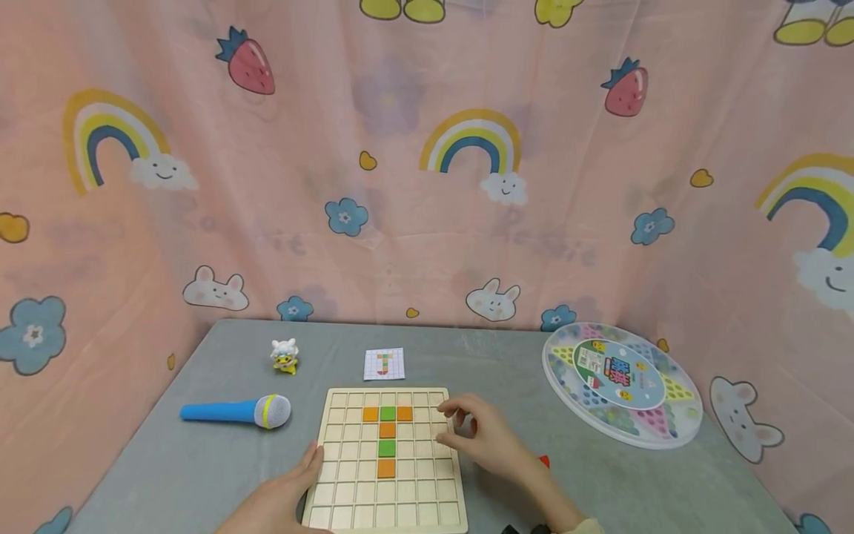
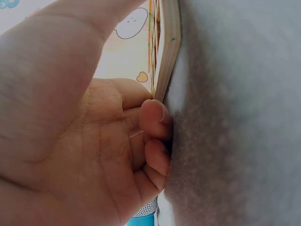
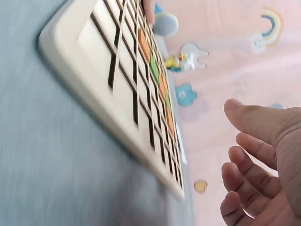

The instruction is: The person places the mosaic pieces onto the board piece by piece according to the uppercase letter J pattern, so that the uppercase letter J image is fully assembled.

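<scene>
A square wooden grid board (image 1: 353, 493) lies on the table, with orange and green tiles (image 1: 387, 448) set in a T shape. My left hand (image 1: 276, 498) holds the board at its near left corner, fingers along the left side and thumb at the near edge. In the left wrist view, the curled fingertips (image 2: 154, 117) are right at the board's corner (image 2: 168, 44). Over the board's right edge hovers my right hand (image 1: 490, 441), fingers loosely bent and apart from the thumb. The right wrist view shows nothing between those fingers (image 3: 247, 176).
Behind the board lies a pattern card (image 1: 384, 365). To the left are a blue toy microphone (image 1: 227, 411) and a small figurine (image 1: 285, 357). A round game board (image 1: 620, 386) sits at right. A red piece (image 1: 545, 460) shows partly behind my right forearm.
</scene>
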`<state>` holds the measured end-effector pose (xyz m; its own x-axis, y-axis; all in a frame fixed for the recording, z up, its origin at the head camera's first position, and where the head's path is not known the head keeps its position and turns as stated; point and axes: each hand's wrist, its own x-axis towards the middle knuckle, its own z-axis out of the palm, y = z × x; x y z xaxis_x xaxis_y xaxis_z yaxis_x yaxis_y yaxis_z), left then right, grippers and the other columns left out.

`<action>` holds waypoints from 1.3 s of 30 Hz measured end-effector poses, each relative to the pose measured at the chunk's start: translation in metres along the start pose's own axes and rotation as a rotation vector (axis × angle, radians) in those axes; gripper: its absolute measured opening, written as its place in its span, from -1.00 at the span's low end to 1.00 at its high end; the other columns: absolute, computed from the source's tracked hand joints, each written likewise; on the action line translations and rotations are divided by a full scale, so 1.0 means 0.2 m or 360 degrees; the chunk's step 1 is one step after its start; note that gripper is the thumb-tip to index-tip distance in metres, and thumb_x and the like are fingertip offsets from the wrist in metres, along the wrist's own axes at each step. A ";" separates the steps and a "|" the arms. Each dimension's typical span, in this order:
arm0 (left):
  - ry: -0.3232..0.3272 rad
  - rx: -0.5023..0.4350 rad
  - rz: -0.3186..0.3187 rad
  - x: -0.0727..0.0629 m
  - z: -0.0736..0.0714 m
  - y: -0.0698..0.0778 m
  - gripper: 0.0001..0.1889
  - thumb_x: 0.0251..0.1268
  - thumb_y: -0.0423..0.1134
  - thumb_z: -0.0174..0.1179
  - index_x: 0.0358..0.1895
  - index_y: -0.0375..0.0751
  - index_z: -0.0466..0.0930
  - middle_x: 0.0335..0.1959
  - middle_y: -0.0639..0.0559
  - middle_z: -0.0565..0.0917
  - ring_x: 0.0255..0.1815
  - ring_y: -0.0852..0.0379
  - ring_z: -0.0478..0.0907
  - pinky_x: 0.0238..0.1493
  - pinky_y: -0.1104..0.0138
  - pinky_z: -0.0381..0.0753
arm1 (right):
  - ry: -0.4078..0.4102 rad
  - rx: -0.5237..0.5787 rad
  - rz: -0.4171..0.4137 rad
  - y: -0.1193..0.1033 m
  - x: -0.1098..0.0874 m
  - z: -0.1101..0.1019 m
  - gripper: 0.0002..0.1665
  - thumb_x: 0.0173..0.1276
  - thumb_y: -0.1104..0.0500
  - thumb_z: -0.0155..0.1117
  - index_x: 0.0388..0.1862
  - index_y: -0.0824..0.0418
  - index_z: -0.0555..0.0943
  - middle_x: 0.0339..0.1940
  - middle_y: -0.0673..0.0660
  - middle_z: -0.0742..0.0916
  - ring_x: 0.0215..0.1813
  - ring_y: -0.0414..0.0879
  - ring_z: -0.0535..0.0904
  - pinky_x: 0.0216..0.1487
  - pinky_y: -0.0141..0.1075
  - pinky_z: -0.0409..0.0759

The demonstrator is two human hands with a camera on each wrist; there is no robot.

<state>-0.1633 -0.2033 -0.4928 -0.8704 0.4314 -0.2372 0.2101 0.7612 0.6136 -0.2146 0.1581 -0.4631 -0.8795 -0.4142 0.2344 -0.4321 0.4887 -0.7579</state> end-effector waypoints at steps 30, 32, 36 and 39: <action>-0.0002 0.0042 -0.0017 0.00 0.00 0.00 0.26 0.13 0.23 0.58 0.64 -0.53 0.07 0.67 -0.49 0.09 0.22 -0.39 0.63 0.08 -0.07 0.68 | -0.0002 -0.0375 0.0034 0.37 -0.29 -0.26 -0.54 0.30 0.02 0.63 0.11 0.13 0.74 -0.11 -0.13 0.75 -0.19 -0.32 0.55 -0.15 -0.33 0.60; 0.0004 0.0052 -0.0014 0.00 0.00 -0.01 0.27 0.13 0.24 0.58 0.64 -0.53 0.07 0.67 -0.49 0.09 0.23 -0.39 0.63 0.09 -0.07 0.68 | -0.0006 -0.0359 0.0059 0.36 -0.28 -0.25 -0.54 0.31 0.05 0.62 0.11 0.18 0.72 -0.18 -0.15 0.73 -0.24 -0.33 0.53 -0.21 -0.35 0.57; -0.0008 0.0030 -0.0021 0.01 0.01 -0.01 0.27 0.14 0.24 0.57 0.65 -0.52 0.04 0.68 -0.49 0.08 0.20 -0.37 0.64 0.06 -0.06 0.68 | -0.0024 -0.0279 0.0156 0.32 -0.26 -0.24 -0.56 0.44 0.03 0.52 0.14 0.27 0.69 -0.32 -0.16 0.70 -0.36 -0.35 0.50 -0.32 -0.38 0.53; -0.0015 0.0006 -0.0022 0.01 0.00 -0.01 0.27 0.16 0.23 0.56 0.65 -0.52 0.03 0.68 -0.49 0.07 0.18 -0.36 0.65 0.03 -0.06 0.69 | -0.0035 -0.0228 0.0178 0.32 -0.26 -0.24 -0.66 0.54 0.13 0.40 0.16 0.29 0.69 -0.33 -0.14 0.72 -0.38 -0.37 0.50 -0.35 -0.38 0.54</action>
<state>-0.1646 -0.2041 -0.4952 -0.8689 0.4256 -0.2528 0.2000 0.7690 0.6072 -0.2060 0.2467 -0.4945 -0.9198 -0.3670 0.1388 -0.3571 0.6363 -0.6838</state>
